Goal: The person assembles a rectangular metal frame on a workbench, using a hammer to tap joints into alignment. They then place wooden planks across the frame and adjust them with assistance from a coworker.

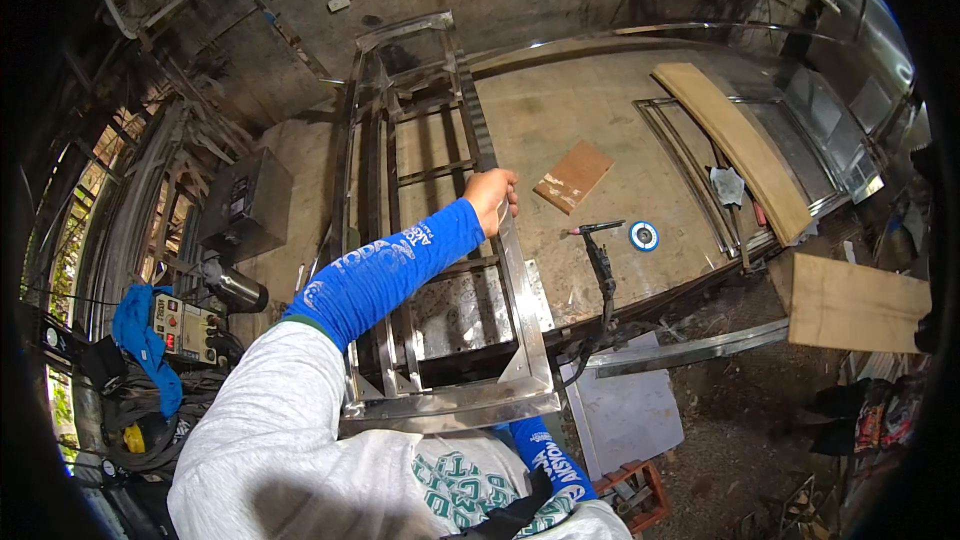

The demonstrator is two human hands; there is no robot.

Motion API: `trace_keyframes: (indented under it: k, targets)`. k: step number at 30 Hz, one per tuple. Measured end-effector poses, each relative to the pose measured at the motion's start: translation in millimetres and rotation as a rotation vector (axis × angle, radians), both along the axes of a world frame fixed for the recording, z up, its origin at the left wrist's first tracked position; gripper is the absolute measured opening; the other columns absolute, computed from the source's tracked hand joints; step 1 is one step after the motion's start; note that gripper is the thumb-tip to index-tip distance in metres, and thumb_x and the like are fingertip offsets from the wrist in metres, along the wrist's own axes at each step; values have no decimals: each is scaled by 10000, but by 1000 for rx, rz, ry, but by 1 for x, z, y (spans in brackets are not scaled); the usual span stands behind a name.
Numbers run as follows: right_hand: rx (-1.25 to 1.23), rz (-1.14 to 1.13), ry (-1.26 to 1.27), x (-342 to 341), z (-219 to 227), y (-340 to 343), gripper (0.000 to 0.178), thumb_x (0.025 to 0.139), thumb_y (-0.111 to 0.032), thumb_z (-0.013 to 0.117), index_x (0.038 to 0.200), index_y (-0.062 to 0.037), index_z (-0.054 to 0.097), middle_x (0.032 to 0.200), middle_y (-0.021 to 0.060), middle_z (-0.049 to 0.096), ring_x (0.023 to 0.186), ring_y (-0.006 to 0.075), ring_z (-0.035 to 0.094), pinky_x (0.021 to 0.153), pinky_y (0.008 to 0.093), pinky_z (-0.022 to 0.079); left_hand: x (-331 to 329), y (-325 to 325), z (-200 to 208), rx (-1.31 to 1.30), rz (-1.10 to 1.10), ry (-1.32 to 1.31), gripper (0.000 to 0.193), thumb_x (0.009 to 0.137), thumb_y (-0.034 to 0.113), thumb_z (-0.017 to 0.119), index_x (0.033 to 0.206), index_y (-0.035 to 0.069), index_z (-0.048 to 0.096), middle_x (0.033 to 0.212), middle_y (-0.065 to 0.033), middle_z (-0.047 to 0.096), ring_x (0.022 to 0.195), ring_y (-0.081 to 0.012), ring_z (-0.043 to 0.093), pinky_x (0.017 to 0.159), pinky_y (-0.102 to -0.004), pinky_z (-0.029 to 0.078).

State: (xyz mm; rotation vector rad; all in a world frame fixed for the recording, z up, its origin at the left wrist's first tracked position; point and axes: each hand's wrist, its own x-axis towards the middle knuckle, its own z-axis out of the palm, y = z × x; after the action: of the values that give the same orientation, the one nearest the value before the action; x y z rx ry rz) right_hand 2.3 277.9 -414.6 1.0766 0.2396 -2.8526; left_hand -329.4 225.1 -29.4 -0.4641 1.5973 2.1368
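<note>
A long welded metal frame (528, 325) of shiny square tubing lies across the worktable in front of me, with crossbars and corner plates. My left hand (490, 200) reaches over it in a blue sleeve, fingers curled around the right-hand rail. Below the frame's near end, my right arm's blue sleeve (550, 460) shows beside my body, but the hand itself is hidden. To the right of the frame lie a welding torch (600, 228) with a pink tip and black cable, a blue flap disc (644, 235) and a brown board piece (573, 177).
A curved wooden plank (735, 145) rests over a thinner metal frame (680, 175) at the right. Left of the table stand a grey metal box (245, 202) and a welding machine (187, 330). A red crate (640, 500) sits on the floor, near a grey panel (625, 420).
</note>
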Motion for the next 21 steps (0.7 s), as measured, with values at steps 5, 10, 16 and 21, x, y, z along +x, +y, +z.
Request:
trace_keyframes:
  k: [5,10,16,21]
  targets:
    - [265,-169,-71,4,11,9,637,963,-585,427,1222,-24,584,1168,131,631,1067,309,605,982,445,474,28,6,5,-55,-8,40,105,907,108,594,818,83,545,663,-28,490,518,-173,479,469,-341,440]
    - [626,-329,-183,13,32,29,485,979,-469,462,1137,-29,591,1097,99,617,1010,270,600,938,418,485,43,-31,39,31,17,47,80,916,116,582,870,93,520,660,6,447,565,-116,453,476,-289,408]
    - [943,-586,-262,27,67,71,313,998,-331,505,1036,-35,599,1012,59,601,942,224,593,884,385,498,57,-52,80,251,15,55,116,914,119,575,830,113,495,661,38,440,558,-79,437,473,-257,391]
    - [985,-657,-251,46,118,108,231,1005,-252,525,973,-38,604,961,38,594,902,200,593,854,365,507,57,-67,98,424,-62,74,175,906,105,575,770,135,470,640,55,462,538,-70,435,480,-252,392]
